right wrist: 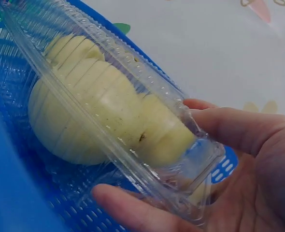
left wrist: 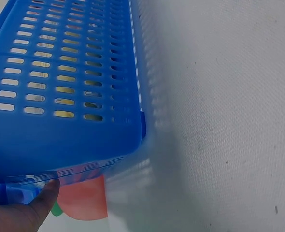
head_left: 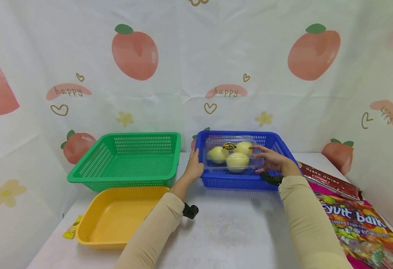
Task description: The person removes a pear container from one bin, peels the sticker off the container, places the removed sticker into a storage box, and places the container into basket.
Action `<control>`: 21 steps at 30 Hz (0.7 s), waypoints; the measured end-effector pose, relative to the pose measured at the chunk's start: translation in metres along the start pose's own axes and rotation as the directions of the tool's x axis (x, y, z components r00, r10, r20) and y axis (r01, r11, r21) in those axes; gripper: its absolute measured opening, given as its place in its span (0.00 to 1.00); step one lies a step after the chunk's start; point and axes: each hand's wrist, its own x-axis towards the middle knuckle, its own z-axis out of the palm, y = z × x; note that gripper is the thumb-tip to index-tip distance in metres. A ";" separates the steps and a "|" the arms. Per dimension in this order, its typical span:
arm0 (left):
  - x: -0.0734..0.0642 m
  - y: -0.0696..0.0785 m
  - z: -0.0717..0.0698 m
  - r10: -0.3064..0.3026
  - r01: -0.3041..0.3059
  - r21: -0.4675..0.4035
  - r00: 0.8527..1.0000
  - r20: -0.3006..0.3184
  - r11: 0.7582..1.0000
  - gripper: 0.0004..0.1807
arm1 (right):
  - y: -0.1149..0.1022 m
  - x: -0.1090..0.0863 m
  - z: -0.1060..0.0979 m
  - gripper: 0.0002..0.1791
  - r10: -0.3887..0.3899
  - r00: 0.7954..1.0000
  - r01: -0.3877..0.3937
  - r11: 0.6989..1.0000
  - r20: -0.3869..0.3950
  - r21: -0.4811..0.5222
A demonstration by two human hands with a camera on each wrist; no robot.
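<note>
A clear plastic clamshell box [head_left: 216, 168] lies in the blue basket [head_left: 238, 184]. Through its lid show three pale yellow-green round fruits [head_left: 237, 162] and a black-and-gold label [head_left: 229, 147]. My right hand [head_left: 273, 158] grips the box's right end. In the right wrist view its thumb [right wrist: 133, 210] is along the near edge and a finger [right wrist: 220, 121] behind the far one. My left hand [head_left: 194, 166] holds the basket's left rim. In the left wrist view only its thumb [left wrist: 43, 200] shows clearly, against the basket wall; the other fingers are hidden there.
On the left stands a green basket [head_left: 125, 183], with a yellow bin [head_left: 115, 244] in front of it. A small yellow packet [head_left: 71, 228] lies beside the bin. To the right are a colourful candy bag [head_left: 361, 224] and a dark red package [head_left: 330, 180]. A printed curtain [head_left: 196, 67] hangs behind.
</note>
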 end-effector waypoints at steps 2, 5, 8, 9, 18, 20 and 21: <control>-0.001 0.000 -0.001 0.010 -0.010 0.005 1.000 -0.003 1.000 0.36 | -0.003 0.000 0.001 0.26 0.005 1.000 -0.005 1.000 -0.015 -0.002; -0.001 -0.001 -0.001 0.019 -0.019 0.011 1.000 -0.004 1.000 0.36 | -0.009 -0.001 0.002 0.26 0.024 0.999 -0.024 1.000 -0.039 0.007; -0.001 -0.002 0.000 0.026 -0.026 0.004 1.000 -0.010 1.000 0.36 | -0.015 -0.002 0.003 0.26 0.034 0.998 -0.032 0.999 -0.054 0.022; -0.001 -0.002 0.000 0.024 -0.024 0.003 1.000 -0.009 1.000 0.36 | -0.016 -0.002 0.003 0.26 0.038 0.998 -0.037 0.999 -0.058 0.029; 0.000 -0.002 0.001 0.021 -0.021 -0.006 1.000 -0.006 1.000 0.36 | -0.021 -0.010 0.000 0.26 0.027 0.998 -0.026 1.000 -0.063 0.013; 0.000 -0.002 0.000 0.020 -0.020 0.000 1.000 -0.006 1.000 0.36 | -0.020 -0.011 -0.002 0.26 0.024 0.998 -0.023 1.000 -0.063 0.016; 0.000 -0.002 0.000 0.020 -0.020 0.001 1.000 -0.006 1.000 0.36 | -0.020 -0.012 -0.002 0.26 0.020 0.998 -0.019 1.000 -0.063 0.019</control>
